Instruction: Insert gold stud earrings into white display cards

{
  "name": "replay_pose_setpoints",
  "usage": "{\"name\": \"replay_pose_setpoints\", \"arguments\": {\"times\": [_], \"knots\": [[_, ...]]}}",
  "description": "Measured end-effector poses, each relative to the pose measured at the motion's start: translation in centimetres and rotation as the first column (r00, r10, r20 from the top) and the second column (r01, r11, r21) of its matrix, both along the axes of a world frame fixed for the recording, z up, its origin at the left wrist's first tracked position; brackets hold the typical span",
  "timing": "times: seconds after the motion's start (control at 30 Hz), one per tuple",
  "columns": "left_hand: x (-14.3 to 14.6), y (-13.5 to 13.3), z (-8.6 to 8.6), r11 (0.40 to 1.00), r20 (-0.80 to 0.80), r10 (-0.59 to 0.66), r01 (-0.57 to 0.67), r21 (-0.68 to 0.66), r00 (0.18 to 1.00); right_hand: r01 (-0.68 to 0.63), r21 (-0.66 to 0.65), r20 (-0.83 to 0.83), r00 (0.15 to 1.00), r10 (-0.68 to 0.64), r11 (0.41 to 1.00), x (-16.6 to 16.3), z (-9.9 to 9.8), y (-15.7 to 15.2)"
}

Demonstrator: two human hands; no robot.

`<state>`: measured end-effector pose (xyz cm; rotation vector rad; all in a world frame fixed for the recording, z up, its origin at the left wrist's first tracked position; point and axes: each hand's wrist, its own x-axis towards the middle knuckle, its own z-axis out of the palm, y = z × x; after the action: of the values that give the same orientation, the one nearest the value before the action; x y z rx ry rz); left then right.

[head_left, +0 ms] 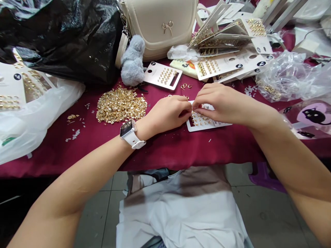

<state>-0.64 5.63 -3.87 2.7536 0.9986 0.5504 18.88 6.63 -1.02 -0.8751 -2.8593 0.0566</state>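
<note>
Where right hand [217, 103] overlaps, white card [201, 122] partly hidden, grip unclear

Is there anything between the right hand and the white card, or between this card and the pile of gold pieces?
Nothing visible blocks the right hand: it is over the white card, partly covering it. The left hand lies between the card and the pile of gold pieces.

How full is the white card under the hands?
At least partly full: rows of gold earrings show on the white earring card. Whether completely full, I cannot tell; the right hand covers part.
</note>
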Motion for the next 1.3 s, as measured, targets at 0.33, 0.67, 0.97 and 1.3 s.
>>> {"name": "replay_pose_setpoints", "arguments": {"times": [0.33,0.67,0.97,1.3], "knots": [[0.0,0.0,-0.2,1.000,0.017,-0.002,0.002,0.007,1.000,0.024,-0.005,0.018,1.000,-0.024,1.000,-0.3,-0.1,0.1],[-0.1,-0.1,0.3,0.997,-0.084,-0.005,0.011,0.074,0.996,0.437,-0.037,-0.061,0.897,-0.438,0.899,2.7,2.4,-0.6],[-0.9,-0.2,0.8,0.999,-0.087,-0.028,0.032,0.043,0.996,0.686,-0.059,0.269,0.711,-0.650,0.725,6.7,1.7,0.2],[-1.0,-0.2,0.8,0.972,-0.191,-0.058,0.099,0.214,0.980,0.815,0.099,0.488,0.460,-0.741,0.571,5.6,1.3,-0.2]]}}
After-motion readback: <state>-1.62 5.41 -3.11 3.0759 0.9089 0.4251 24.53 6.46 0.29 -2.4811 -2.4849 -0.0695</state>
